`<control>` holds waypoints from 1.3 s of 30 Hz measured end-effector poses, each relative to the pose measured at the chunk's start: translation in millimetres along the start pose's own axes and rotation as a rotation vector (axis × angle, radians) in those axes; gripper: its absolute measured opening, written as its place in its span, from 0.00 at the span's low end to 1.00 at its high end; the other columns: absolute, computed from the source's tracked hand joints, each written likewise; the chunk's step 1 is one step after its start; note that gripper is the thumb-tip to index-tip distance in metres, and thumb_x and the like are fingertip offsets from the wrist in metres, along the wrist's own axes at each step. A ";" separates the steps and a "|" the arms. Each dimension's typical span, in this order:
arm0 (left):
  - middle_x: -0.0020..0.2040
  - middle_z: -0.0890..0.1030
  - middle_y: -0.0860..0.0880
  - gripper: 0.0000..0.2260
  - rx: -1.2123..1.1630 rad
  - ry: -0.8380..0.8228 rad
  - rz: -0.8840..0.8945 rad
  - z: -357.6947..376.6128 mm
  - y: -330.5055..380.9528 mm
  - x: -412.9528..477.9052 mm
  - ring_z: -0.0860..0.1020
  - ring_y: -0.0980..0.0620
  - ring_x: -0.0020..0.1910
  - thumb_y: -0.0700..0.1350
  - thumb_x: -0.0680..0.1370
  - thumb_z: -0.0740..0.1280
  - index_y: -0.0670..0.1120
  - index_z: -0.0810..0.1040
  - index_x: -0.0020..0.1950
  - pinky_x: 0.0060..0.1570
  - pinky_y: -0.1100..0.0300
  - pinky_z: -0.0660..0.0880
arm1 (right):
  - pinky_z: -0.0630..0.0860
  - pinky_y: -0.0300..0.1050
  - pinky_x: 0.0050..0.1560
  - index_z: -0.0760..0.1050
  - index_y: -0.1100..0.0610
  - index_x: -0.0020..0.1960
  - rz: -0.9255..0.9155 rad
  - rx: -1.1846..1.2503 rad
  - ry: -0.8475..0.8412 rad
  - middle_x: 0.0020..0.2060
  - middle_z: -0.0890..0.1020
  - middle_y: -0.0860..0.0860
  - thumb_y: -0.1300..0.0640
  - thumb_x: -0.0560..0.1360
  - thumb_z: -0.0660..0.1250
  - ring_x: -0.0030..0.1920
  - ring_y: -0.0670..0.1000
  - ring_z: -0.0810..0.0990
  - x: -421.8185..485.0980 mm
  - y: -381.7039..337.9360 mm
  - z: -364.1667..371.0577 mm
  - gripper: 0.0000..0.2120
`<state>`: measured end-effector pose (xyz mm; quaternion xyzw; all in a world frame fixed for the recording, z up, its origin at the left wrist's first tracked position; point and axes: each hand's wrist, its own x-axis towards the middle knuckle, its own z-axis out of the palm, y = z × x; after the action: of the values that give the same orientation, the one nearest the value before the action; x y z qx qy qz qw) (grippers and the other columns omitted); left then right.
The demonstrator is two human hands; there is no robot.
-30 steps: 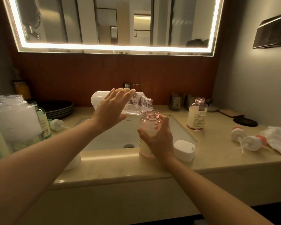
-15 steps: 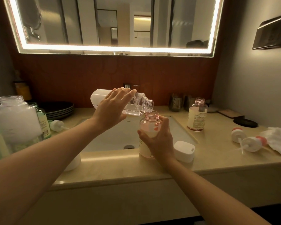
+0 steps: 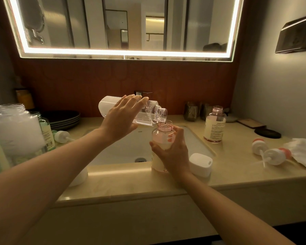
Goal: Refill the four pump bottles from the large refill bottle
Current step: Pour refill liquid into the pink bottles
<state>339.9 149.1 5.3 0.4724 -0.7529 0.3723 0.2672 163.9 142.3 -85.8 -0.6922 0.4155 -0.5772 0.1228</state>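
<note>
My left hand (image 3: 121, 119) holds the large clear refill bottle (image 3: 151, 113) tipped almost level over the sink, mouth to the right. Liquid runs from it into an uncapped pink-tinted pump bottle (image 3: 163, 137) that my right hand (image 3: 171, 152) grips on the sink's front edge. A second uncapped pink bottle (image 3: 214, 124) stands at the back right. A green bottle (image 3: 47, 133) stands at the left, partly hidden by a big frosted jar (image 3: 16, 126). Two white and pink pump heads (image 3: 272, 154) lie on the right of the counter, one white pump head (image 3: 62, 136) on the left.
A white cap (image 3: 200, 164) sits by the sink (image 3: 131, 149) rim, right of my right hand. Dark plates (image 3: 64, 118) are stacked at the back left, dark cups (image 3: 191, 111) at the back right. A crumpled tissue (image 3: 302, 152) and a black disc (image 3: 267, 133) lie far right.
The refill bottle's mouth has dropped slightly toward the pink bottle's neck and liquid now flows. Both hands keep their hold.
</note>
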 end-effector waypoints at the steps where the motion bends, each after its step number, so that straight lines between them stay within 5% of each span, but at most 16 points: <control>1: 0.60 0.77 0.38 0.37 0.001 0.001 0.001 -0.2 0.1 0.1 0.76 0.38 0.59 0.39 0.61 0.79 0.39 0.70 0.67 0.59 0.45 0.69 | 0.78 0.44 0.48 0.60 0.55 0.64 0.000 0.003 0.000 0.60 0.73 0.54 0.44 0.65 0.74 0.55 0.51 0.75 -0.2 0.1 -0.2 0.36; 39: 0.60 0.77 0.37 0.37 0.016 -0.011 0.010 -2.7 0.0 1.0 0.76 0.37 0.58 0.37 0.59 0.80 0.38 0.70 0.66 0.58 0.44 0.70 | 0.79 0.48 0.49 0.60 0.54 0.64 0.003 -0.003 0.002 0.60 0.73 0.54 0.44 0.65 0.74 0.55 0.52 0.75 0.0 0.7 0.3 0.36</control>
<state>339.6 150.8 7.6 0.4727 -0.7537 0.3773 0.2572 163.9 141.8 -86.3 -0.6910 0.4178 -0.5771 0.1222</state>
